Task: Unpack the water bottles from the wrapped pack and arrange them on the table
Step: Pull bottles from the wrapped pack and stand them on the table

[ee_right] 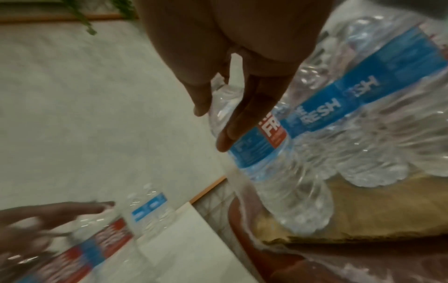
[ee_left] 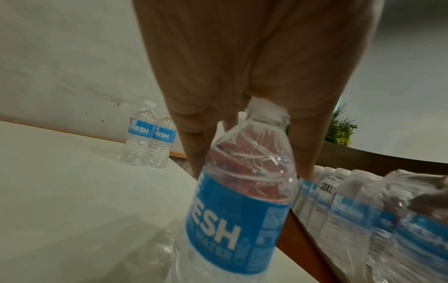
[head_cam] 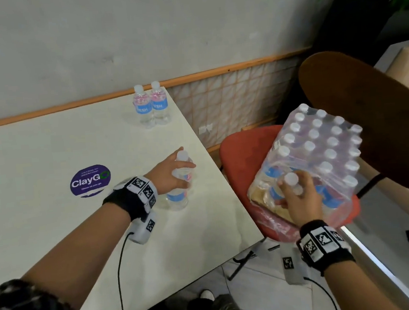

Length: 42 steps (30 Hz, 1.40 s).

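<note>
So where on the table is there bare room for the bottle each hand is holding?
Bare tabletop runs between the two standing bottles by the wall and the left hand, which grips a bottle near the right edge. More lies left of the ClayGo sticker. The wrapped pack crowds the red chair, where the right hand grips another.

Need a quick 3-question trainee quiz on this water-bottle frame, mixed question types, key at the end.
1. True or false: the wrapped pack sits on the table.
2. How many bottles already stand together at the table's far edge, near the wall?
3. Multiple choice: the left hand grips its bottle at A) the base, B) the top and neck, C) the label.

Key:
1. False. It rests on the red chair beside the table.
2. Two.
3. B. The right hand likewise grips a bottle at the pack's torn end.
</note>
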Motion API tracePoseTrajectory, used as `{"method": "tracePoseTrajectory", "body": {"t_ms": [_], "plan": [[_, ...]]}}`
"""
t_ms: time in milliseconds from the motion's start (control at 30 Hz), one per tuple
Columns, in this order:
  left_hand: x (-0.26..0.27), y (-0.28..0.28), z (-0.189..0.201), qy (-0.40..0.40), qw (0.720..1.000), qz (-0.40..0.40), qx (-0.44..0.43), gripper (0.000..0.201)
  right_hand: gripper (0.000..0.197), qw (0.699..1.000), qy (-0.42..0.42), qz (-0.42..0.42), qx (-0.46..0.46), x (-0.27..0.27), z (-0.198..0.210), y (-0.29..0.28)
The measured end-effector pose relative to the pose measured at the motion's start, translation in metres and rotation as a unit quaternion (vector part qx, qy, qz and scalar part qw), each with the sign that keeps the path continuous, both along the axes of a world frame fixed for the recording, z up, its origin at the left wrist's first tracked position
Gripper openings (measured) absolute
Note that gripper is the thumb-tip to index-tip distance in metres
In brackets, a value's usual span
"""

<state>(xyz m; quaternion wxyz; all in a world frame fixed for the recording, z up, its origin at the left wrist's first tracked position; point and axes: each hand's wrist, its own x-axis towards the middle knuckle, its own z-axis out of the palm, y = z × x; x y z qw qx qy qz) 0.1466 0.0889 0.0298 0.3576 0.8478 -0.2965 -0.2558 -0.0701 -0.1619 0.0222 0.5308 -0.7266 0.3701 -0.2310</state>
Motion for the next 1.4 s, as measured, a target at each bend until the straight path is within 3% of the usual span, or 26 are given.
{"method": "tracePoseTrajectory", "body": {"t_ms": [133,300,433,500,600,700,767,833,933,1033,1133,1167,1267,1400], "plan": [[0.0,0.003,-0.001,-0.015,1.0,-0.022,0.011,0.061,0.024,0.992,-0.028,0.104,0.059,0.011,0.01,0.043],[-0.001,0.012,-0.007,-0.069,0.996,-0.039,0.051,0.078,0.024,0.97,0.032,0.237,0.045,0.061,0.003,0.103],[-0.013,0.005,0.003,-0.131,0.991,-0.007,0.014,0.064,0.021,0.956,0.035,0.289,0.048,0.096,0.001,0.132],[-0.017,-0.001,0.006,-0.147,0.989,0.009,0.017,0.062,0.029,0.95,0.038,0.306,0.045,0.103,0.0,0.132],[-0.016,-0.004,0.002,-0.173,0.983,0.0,0.058,0.053,0.038,0.957,0.109,0.265,0.045,0.095,-0.013,0.096],[-0.013,-0.003,-0.001,-0.185,0.981,-0.011,0.058,0.055,0.031,0.973,0.204,0.097,0.054,0.075,-0.025,0.021],[-0.012,-0.002,-0.001,-0.171,0.984,0.001,0.046,0.064,0.035,0.974,0.227,0.003,0.006,0.065,-0.02,-0.018],[-0.012,-0.003,0.001,-0.149,0.988,0.008,0.039,0.059,0.028,0.977,0.209,-0.04,-0.014,0.066,-0.011,-0.042],[-0.012,-0.004,0.005,-0.138,0.989,-0.012,0.053,0.035,0.011,0.975,0.217,-0.008,0.04,0.074,-0.007,-0.056],[-0.012,-0.003,0.006,-0.148,0.987,-0.023,0.063,0.03,0.011,0.98,0.188,-0.016,0.062,0.072,-0.019,-0.056],[-0.012,-0.003,0.005,-0.169,0.983,-0.022,0.074,0.029,0.05,0.993,0.037,-0.051,0.103,0.054,-0.017,-0.043],[-0.012,-0.003,0.004,-0.172,0.982,-0.016,0.075,0.031,0.053,0.992,0.015,-0.062,0.108,0.046,-0.015,-0.035],[-0.01,-0.004,0.001,-0.174,0.982,-0.005,0.072,0.048,0.035,0.995,-0.017,-0.033,0.094,0.022,-0.012,-0.009],[-0.013,-0.006,0.0,-0.183,0.98,-0.007,0.076,0.028,0.032,0.997,-0.037,0.063,0.021,0.007,-0.002,0.033]]}}
